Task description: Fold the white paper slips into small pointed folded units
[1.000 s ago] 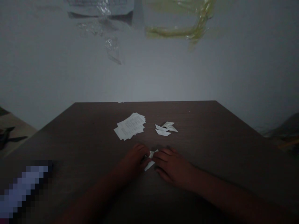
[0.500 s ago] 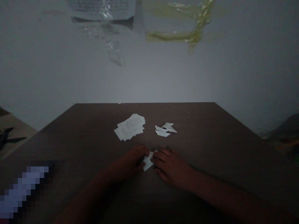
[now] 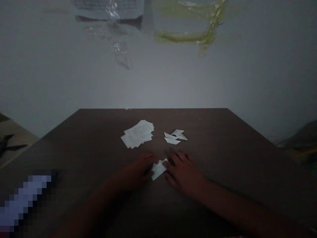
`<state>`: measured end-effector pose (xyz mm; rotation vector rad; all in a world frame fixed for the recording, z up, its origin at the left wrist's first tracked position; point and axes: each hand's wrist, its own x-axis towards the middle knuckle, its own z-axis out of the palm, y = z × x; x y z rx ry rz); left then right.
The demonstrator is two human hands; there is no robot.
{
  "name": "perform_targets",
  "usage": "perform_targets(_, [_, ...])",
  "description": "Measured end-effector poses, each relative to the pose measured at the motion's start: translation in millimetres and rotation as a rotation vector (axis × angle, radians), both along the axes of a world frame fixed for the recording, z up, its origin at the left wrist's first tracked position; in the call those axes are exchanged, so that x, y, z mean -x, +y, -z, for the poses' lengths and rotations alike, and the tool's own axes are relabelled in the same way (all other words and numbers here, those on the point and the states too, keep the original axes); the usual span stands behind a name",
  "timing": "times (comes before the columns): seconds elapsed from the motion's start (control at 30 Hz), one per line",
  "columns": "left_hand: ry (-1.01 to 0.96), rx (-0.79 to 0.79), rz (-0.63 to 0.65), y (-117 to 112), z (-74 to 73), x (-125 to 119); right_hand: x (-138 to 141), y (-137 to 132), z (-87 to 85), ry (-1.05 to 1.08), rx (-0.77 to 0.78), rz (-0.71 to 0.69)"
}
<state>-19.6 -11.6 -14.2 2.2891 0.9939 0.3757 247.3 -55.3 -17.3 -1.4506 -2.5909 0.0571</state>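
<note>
A small white paper slip (image 3: 158, 169) lies on the dark wooden table (image 3: 223, 155), partly folded. My left hand (image 3: 140, 168) pinches its left edge with curled fingers. My right hand (image 3: 182, 172) presses on its right edge, fingers bent over the paper. Beyond the hands, a fanned stack of printed paper slips (image 3: 137, 134) lies at the left. Several folded white paper triangles (image 3: 175, 137) lie at the right of that stack.
A pale wall rises behind the table's far edge, with clear plastic and yellowish tape (image 3: 195, 33) stuck high on it. A blurred pixelated patch (image 3: 24, 198) covers the table's near left corner. Dark objects (image 3: 7, 143) sit on the floor at the left.
The paper between my hands has flattened and shows more of its face. My right hand has shifted slightly forward; my left hand has barely moved.
</note>
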Motion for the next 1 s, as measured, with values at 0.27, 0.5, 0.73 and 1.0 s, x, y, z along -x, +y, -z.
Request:
perform_targets(0.27, [0.059,-0.018,0.005,-0.9,-0.3,0.8,-14.9,7.6,-8.6,-0.066,0.036,0.05])
perform_targets(0.5, [0.069,-0.091,-0.033,-8.3,-3.7,-11.7,-3.0,-1.4,2.8,0.024,-0.054,-0.05])
perform_targets(0.73, [0.043,-0.065,-0.004,-6.3,-3.5,-10.2,-9.1,5.7,5.8,0.028,0.002,-0.007])
perform_targets(1.0, [0.034,-0.036,0.04,-1.1,-5.4,-5.8,-14.6,16.7,-0.5,-0.001,0.026,0.081])
